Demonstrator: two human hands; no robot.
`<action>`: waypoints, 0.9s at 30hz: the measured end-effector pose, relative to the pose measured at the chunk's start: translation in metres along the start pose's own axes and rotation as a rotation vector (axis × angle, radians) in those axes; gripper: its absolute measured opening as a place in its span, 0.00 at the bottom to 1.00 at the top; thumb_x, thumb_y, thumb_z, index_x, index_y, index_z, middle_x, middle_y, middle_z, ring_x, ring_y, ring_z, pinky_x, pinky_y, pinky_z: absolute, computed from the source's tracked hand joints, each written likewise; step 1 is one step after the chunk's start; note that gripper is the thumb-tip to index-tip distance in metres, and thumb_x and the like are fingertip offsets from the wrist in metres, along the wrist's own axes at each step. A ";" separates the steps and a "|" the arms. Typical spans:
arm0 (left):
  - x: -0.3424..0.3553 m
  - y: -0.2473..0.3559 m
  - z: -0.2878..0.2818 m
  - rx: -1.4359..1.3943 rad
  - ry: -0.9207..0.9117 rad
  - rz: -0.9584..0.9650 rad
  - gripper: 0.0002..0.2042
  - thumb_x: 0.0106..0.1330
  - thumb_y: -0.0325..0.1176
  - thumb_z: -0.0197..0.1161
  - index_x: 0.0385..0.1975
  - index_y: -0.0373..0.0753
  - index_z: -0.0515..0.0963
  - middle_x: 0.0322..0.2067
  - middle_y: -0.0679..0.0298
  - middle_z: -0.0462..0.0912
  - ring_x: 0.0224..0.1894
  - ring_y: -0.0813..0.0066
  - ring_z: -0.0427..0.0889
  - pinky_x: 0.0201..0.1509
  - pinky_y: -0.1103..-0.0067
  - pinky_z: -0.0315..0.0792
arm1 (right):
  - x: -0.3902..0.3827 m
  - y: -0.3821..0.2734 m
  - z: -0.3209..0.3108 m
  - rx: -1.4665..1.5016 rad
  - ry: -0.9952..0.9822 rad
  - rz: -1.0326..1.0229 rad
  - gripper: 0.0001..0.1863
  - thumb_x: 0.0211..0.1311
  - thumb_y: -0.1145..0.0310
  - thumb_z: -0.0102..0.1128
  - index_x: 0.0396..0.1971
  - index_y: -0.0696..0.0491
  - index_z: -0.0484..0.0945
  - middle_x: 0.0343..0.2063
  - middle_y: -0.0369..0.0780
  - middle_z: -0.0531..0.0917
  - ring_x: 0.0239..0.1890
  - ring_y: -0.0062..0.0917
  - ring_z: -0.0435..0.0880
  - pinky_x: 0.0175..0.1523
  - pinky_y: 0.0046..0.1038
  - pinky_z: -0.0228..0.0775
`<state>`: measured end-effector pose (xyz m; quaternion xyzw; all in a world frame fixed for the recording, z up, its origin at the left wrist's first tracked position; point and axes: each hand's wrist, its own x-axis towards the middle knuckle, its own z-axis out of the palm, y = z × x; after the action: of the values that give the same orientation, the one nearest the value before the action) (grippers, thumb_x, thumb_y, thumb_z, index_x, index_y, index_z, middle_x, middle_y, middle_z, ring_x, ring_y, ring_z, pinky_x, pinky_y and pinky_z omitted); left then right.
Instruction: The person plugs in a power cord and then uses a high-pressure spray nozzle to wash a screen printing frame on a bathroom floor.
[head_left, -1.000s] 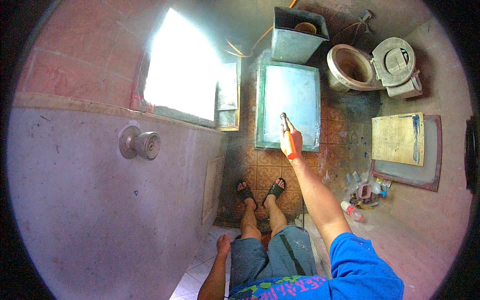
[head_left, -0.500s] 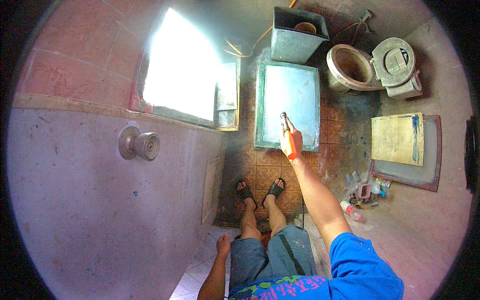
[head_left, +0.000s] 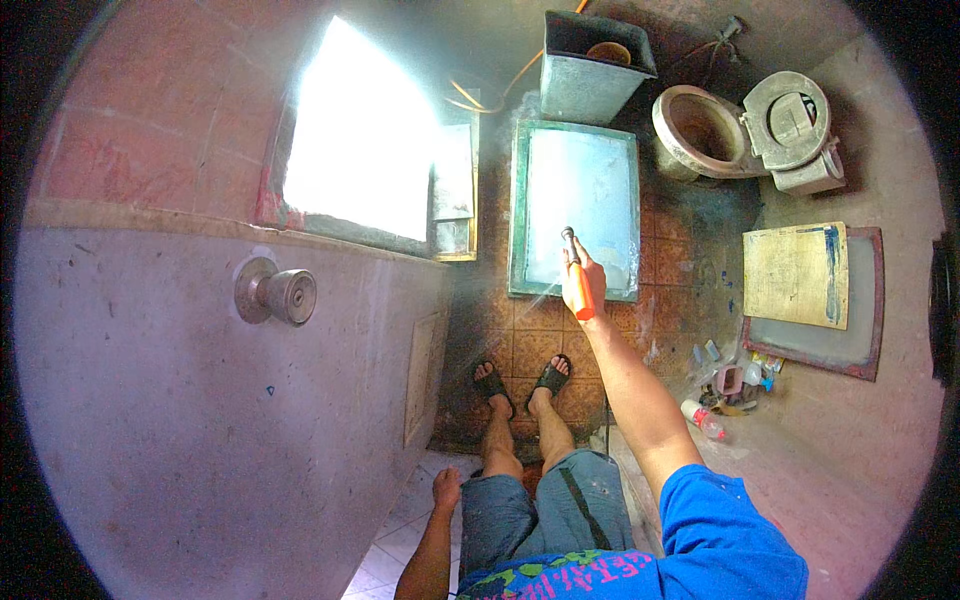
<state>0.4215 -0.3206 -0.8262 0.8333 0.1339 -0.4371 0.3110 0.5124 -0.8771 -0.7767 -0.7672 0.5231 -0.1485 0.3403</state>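
While the right hand (head_left: 592, 276) grasps an orange-handled spray nozzle (head_left: 582, 300) at picture centre, tip toward the top, one green-edged framed screen (head_left: 603, 185) lies at upper centre, long axis running up and down the picture; right hand nearer, overlapping its lower part; left hand (head_left: 447, 487), lower centre-left, well apart, fingers curled, contents indiscernible.

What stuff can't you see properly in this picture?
In the head view:
Outside the window: lost in white glare.
Part of the orange-handled spray nozzle: covered by the right hand.
Inside of the left hand: out of sight, curled in.
Part of the framed panel: behind the yellowish board.
Small clutter below that: some pieces too small to name.
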 end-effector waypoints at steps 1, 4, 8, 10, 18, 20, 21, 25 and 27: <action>0.005 -0.013 -0.006 0.126 -0.006 0.147 0.21 0.71 0.46 0.52 0.41 0.30 0.78 0.35 0.56 0.83 0.36 0.67 0.81 0.42 0.74 0.75 | -0.001 -0.003 -0.001 -0.005 0.015 0.012 0.24 0.67 0.53 0.55 0.55 0.54 0.76 0.17 0.49 0.79 0.21 0.39 0.82 0.27 0.36 0.71; 0.014 -0.016 -0.008 0.118 -0.031 0.064 0.21 0.71 0.47 0.51 0.38 0.31 0.78 0.32 0.58 0.83 0.33 0.69 0.81 0.39 0.73 0.75 | 0.003 0.008 -0.007 0.066 0.050 0.072 0.24 0.66 0.49 0.53 0.55 0.47 0.76 0.20 0.48 0.82 0.25 0.42 0.83 0.30 0.40 0.73; 0.018 -0.013 -0.006 0.067 0.012 0.021 0.20 0.71 0.47 0.51 0.35 0.33 0.78 0.27 0.60 0.82 0.29 0.71 0.80 0.36 0.73 0.74 | 0.005 0.015 -0.010 0.091 0.047 0.150 0.24 0.65 0.48 0.53 0.56 0.46 0.76 0.22 0.48 0.83 0.26 0.43 0.84 0.32 0.41 0.73; 0.017 -0.014 -0.008 0.182 -0.025 0.096 0.20 0.71 0.47 0.51 0.35 0.33 0.78 0.28 0.60 0.82 0.29 0.71 0.80 0.36 0.74 0.74 | 0.005 0.015 -0.011 0.052 0.062 0.110 0.24 0.65 0.49 0.54 0.55 0.47 0.76 0.22 0.50 0.82 0.27 0.44 0.84 0.32 0.41 0.74; 0.032 -0.041 -0.008 0.008 -0.025 0.251 0.22 0.72 0.47 0.51 0.41 0.30 0.77 0.35 0.56 0.82 0.35 0.68 0.81 0.41 0.75 0.77 | 0.007 0.023 -0.009 0.084 0.107 0.087 0.26 0.65 0.48 0.54 0.57 0.47 0.76 0.20 0.50 0.82 0.24 0.43 0.83 0.30 0.41 0.73; 0.044 -0.057 0.000 -0.203 -0.018 0.077 0.22 0.72 0.47 0.51 0.42 0.29 0.77 0.36 0.55 0.82 0.36 0.66 0.82 0.42 0.75 0.77 | 0.007 0.015 -0.014 0.118 0.047 0.091 0.26 0.65 0.47 0.54 0.56 0.47 0.76 0.19 0.50 0.82 0.23 0.42 0.83 0.29 0.41 0.73; 0.045 -0.060 0.000 -0.171 -0.019 0.077 0.22 0.72 0.47 0.51 0.42 0.29 0.77 0.36 0.55 0.82 0.36 0.66 0.82 0.42 0.74 0.77 | 0.006 0.012 -0.015 0.084 0.038 0.114 0.25 0.65 0.47 0.54 0.56 0.47 0.77 0.19 0.49 0.81 0.23 0.43 0.83 0.29 0.41 0.73; 0.036 -0.028 -0.008 0.148 -0.059 0.130 0.22 0.72 0.47 0.51 0.41 0.29 0.76 0.36 0.54 0.82 0.37 0.65 0.82 0.41 0.73 0.78 | 0.009 0.033 -0.011 0.055 0.162 0.070 0.25 0.65 0.47 0.54 0.55 0.47 0.77 0.21 0.50 0.82 0.26 0.44 0.83 0.31 0.42 0.74; 0.037 -0.022 -0.009 0.221 -0.066 0.261 0.21 0.72 0.47 0.51 0.41 0.29 0.76 0.35 0.55 0.82 0.37 0.66 0.82 0.41 0.73 0.78 | 0.011 0.042 -0.009 0.005 0.133 0.120 0.25 0.65 0.46 0.53 0.54 0.47 0.77 0.22 0.50 0.83 0.27 0.44 0.83 0.32 0.43 0.74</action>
<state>0.4379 -0.3001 -0.8610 0.8579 -0.0344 -0.4321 0.2759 0.4825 -0.8996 -0.8000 -0.7220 0.5890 -0.1801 0.3151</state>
